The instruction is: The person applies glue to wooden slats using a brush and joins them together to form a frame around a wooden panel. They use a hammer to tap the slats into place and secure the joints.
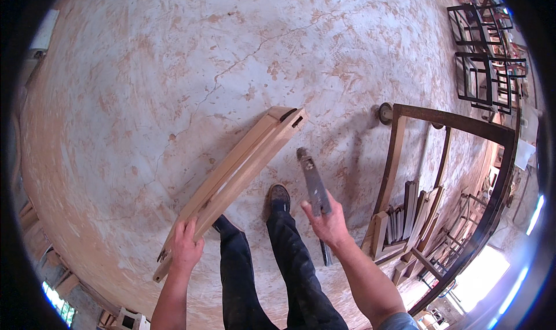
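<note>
My left hand (186, 246) is closed around the near end of a long, pale wooden piece (246, 171). It looks like two bars lying side by side with a narrow gap between them, slanting away to the right. A dark slot is cut near its far end. To the right of the wood, my right hand (329, 223) grips a worn, long grey tool (313, 179), whose kind I cannot make out. One part of it points away from me, apart from the wood, and a narrow dark part shows below the hand.
A large wheeled wooden rack (397, 156) with a dark rail stands on the right, carrying several wooden strips (410, 208). Dark chair-like frames (483, 75) are at the far right. My shoe (278, 198) is on the stained, cracked floor (174, 69) between wood and tool.
</note>
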Demonstrator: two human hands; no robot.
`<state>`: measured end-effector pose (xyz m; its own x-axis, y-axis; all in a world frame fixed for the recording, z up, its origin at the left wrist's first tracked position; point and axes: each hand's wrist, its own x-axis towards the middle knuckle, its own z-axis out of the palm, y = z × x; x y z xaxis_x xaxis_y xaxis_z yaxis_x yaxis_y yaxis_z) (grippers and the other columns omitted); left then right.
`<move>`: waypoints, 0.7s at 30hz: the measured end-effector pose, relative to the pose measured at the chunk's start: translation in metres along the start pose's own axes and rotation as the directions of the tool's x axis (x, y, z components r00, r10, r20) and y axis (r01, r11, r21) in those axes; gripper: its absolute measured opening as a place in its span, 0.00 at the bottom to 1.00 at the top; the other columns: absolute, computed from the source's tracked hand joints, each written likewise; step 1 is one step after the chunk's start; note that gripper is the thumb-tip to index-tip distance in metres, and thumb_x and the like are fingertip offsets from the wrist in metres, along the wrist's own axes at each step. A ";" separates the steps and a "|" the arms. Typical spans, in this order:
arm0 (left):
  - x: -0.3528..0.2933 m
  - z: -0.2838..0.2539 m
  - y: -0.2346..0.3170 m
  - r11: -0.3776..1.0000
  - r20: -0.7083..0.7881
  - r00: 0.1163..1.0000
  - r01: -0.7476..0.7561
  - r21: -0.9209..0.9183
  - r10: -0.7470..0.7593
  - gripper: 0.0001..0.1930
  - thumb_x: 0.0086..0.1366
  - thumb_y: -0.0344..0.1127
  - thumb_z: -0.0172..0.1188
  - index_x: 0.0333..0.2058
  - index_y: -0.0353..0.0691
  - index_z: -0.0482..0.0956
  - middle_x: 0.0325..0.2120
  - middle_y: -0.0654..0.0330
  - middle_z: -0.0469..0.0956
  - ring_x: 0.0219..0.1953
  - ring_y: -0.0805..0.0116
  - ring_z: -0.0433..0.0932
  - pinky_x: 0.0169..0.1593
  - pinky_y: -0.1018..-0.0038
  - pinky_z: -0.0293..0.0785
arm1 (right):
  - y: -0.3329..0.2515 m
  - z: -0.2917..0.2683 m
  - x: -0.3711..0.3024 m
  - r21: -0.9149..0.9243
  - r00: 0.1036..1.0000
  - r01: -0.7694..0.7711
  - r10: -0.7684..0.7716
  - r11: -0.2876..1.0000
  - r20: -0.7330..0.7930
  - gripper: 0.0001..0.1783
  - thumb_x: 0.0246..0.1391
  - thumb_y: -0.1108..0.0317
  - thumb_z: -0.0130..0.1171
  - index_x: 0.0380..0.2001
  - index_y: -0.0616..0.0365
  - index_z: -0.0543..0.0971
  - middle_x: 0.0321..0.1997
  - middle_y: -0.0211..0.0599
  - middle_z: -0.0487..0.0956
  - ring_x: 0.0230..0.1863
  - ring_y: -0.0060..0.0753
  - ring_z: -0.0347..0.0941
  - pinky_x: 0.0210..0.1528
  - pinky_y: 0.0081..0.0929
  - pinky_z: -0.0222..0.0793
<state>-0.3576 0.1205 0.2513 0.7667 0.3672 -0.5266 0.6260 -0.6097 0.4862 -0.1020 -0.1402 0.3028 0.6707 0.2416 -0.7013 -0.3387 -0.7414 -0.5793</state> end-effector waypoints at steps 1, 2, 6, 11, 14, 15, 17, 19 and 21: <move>0.001 0.000 0.000 1.000 0.004 1.000 0.003 0.006 -0.003 0.31 0.49 0.26 0.62 0.55 0.41 0.69 0.43 0.46 0.68 0.47 0.44 0.72 0.48 0.55 0.72 | 0.000 -0.004 0.001 0.018 0.998 -0.068 0.068 0.998 0.001 0.16 0.57 0.65 0.61 0.45 0.60 0.73 0.30 0.46 0.79 0.29 0.35 0.74 0.36 0.33 0.72; 0.002 0.001 0.001 1.000 0.008 1.000 0.006 0.011 -0.006 0.31 0.49 0.26 0.61 0.55 0.41 0.69 0.43 0.47 0.68 0.47 0.44 0.72 0.47 0.55 0.72 | -0.002 -0.009 0.003 0.035 0.991 -0.135 0.135 0.990 0.001 0.16 0.57 0.64 0.61 0.45 0.60 0.73 0.29 0.46 0.79 0.28 0.32 0.73 0.35 0.32 0.71; -0.001 -0.001 -0.005 0.998 -0.026 1.000 0.018 0.060 -0.016 0.31 0.49 0.26 0.61 0.55 0.42 0.69 0.43 0.47 0.68 0.47 0.44 0.72 0.47 0.55 0.72 | -0.024 -0.028 0.005 0.107 0.999 0.018 -0.022 0.994 0.033 0.17 0.57 0.63 0.62 0.45 0.59 0.73 0.24 0.35 0.74 0.25 0.24 0.69 0.31 0.28 0.69; 0.002 -0.002 0.002 0.993 0.089 0.990 0.108 0.052 -0.112 0.31 0.51 0.28 0.60 0.57 0.40 0.67 0.49 0.46 0.68 0.51 0.42 0.71 0.51 0.54 0.71 | 0.013 -0.019 0.015 -0.083 0.994 0.081 -0.087 0.993 -0.069 0.16 0.61 0.60 0.55 0.41 0.63 0.72 0.22 0.34 0.74 0.25 0.22 0.69 0.31 0.26 0.68; 0.001 0.001 0.000 0.995 0.038 0.999 0.034 0.097 -0.038 0.31 0.50 0.27 0.60 0.57 0.41 0.67 0.49 0.46 0.68 0.51 0.42 0.70 0.52 0.54 0.70 | 0.008 -0.020 0.019 0.063 0.998 0.009 -0.006 0.998 -0.055 0.15 0.60 0.59 0.55 0.39 0.63 0.72 0.20 0.33 0.74 0.23 0.24 0.70 0.29 0.27 0.68; 0.000 0.002 -0.003 0.995 0.010 1.000 0.023 0.101 -0.024 0.31 0.50 0.27 0.61 0.56 0.41 0.68 0.47 0.47 0.68 0.50 0.43 0.70 0.51 0.55 0.70 | -0.001 -0.016 0.019 0.075 0.990 0.133 -0.129 0.988 -0.061 0.13 0.60 0.62 0.43 0.34 0.62 0.71 0.17 0.30 0.72 0.18 0.22 0.68 0.20 0.23 0.65; 0.000 0.004 -0.007 0.994 -0.046 0.999 -0.007 0.106 0.012 0.31 0.49 0.28 0.63 0.55 0.40 0.69 0.43 0.48 0.69 0.47 0.45 0.71 0.49 0.56 0.70 | 0.008 -0.008 0.021 0.144 0.971 0.236 -0.226 0.961 -0.083 0.12 0.60 0.63 0.48 0.33 0.63 0.73 0.19 0.32 0.73 0.19 0.25 0.69 0.24 0.26 0.67; 0.001 0.007 -0.007 0.995 -0.041 0.999 -0.025 0.095 0.029 0.31 0.48 0.28 0.64 0.55 0.40 0.69 0.43 0.48 0.69 0.47 0.45 0.71 0.49 0.56 0.70 | 0.015 -0.002 0.029 0.082 0.985 0.156 -0.149 0.984 -0.086 0.14 0.61 0.63 0.49 0.30 0.64 0.74 0.19 0.35 0.74 0.20 0.27 0.71 0.26 0.28 0.68; 0.002 0.008 -0.006 0.995 -0.031 0.999 -0.029 0.092 0.032 0.32 0.48 0.27 0.64 0.55 0.40 0.69 0.43 0.48 0.69 0.47 0.45 0.71 0.49 0.56 0.71 | 0.021 0.002 0.042 0.027 0.997 -0.053 0.054 0.998 -0.062 0.15 0.61 0.62 0.48 0.29 0.64 0.74 0.18 0.36 0.74 0.20 0.28 0.71 0.27 0.30 0.69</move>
<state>-0.3609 0.1192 0.2425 0.7901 0.3690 -0.4895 0.5879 -0.6822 0.4347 -0.0823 -0.1442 0.2599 0.6908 0.1617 -0.7048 -0.3913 -0.7360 -0.5524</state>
